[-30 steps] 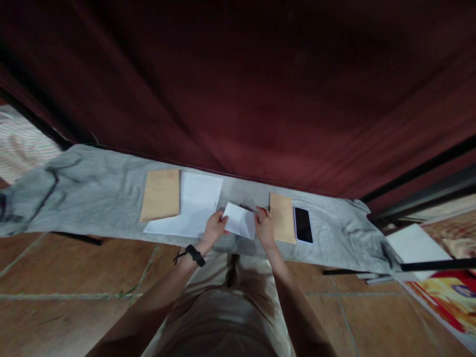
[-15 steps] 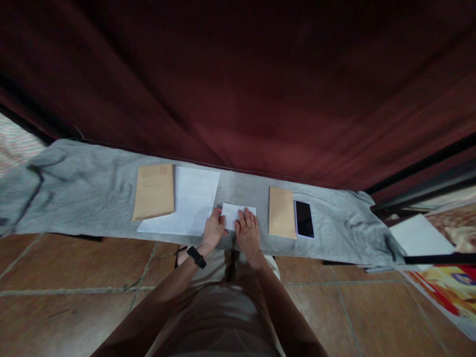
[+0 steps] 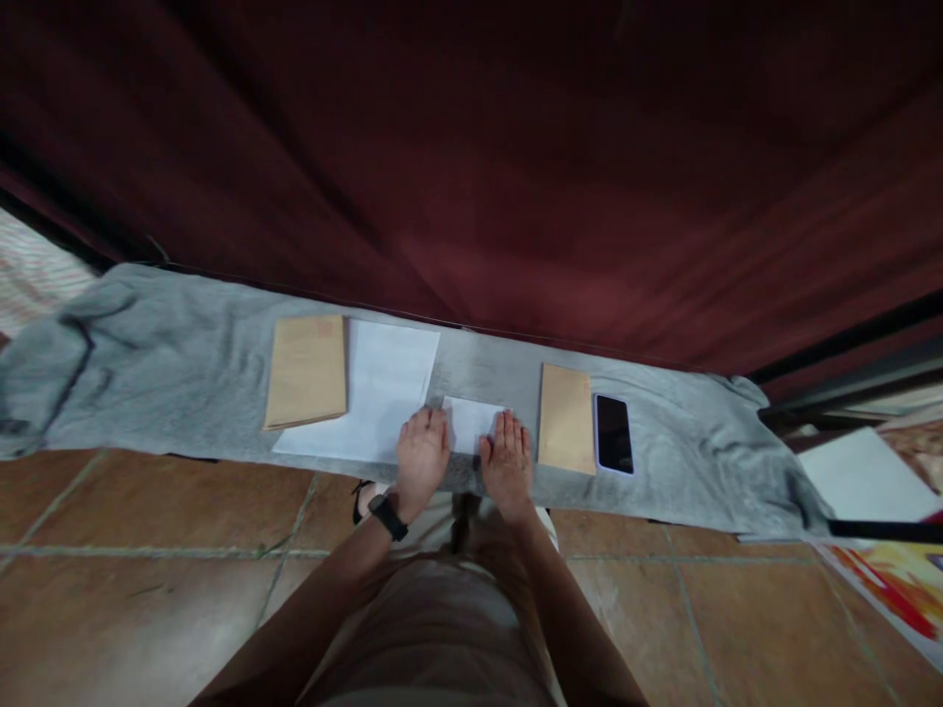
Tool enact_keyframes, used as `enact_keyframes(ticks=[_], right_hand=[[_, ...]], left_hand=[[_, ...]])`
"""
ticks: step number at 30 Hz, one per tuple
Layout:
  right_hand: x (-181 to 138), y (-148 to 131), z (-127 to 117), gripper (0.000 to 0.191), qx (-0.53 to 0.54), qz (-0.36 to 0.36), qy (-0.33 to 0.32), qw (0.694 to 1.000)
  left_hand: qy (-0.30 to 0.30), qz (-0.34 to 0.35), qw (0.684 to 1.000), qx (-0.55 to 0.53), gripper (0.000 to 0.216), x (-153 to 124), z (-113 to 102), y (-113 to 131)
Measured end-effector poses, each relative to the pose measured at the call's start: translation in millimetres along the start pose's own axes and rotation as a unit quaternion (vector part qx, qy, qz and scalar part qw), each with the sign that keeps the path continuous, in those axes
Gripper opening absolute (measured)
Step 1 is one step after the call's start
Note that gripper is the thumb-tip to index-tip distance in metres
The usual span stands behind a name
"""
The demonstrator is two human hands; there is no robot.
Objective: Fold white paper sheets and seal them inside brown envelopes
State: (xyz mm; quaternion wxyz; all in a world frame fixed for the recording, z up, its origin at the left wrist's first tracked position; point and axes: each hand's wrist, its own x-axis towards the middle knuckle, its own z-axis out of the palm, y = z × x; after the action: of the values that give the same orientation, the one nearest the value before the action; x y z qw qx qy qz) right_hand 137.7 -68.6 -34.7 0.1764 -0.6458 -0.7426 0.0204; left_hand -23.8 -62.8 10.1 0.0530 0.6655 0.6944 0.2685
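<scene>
Nearest to the wearer, below the small white paper, come pale clothing and a tiled floor. A dark wristband circles the left wrist, below and to the left of the paper.

The left hand lies palm down at the paper's left edge, its fingers straight, close together and closed around nothing; whether they press on the paper itself or just beside it, I cannot tell. The right hand is also palm down, fingers stretched out flat over the paper's right end, covering that part without gripping it. The small white paper lies between the two hands on the worktop, which is spread with a grey cloth.

Just left of the paper, partly under the left hand, is a larger white sheet; farther left, a stack of brown envelopes overlaps that sheet. Right of the paper, near but apart from the right hand, is another brown envelope, with a phone, its screen dark, close beside it on the far side from the paper. Beyond the paper, past the worktop's back edge, hangs a dark red curtain.
</scene>
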Motion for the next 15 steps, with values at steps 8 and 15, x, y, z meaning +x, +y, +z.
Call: enact_keyframes(ticks=[8, 15], right_hand=[[-4.0, 3.7, 1.1, 0.061, -0.006, -0.025, -0.029, 0.999], [-3.0, 4.1, 5.2, 0.058, -0.017, -0.019, -0.019, 0.999]], left_hand=[[-0.097, 0.188, 0.977, -0.001, 0.065, -5.9, 40.3, 29.0], [-0.151, 0.234, 0.960, 0.018, 0.067, -1.1, 45.9, 11.1]])
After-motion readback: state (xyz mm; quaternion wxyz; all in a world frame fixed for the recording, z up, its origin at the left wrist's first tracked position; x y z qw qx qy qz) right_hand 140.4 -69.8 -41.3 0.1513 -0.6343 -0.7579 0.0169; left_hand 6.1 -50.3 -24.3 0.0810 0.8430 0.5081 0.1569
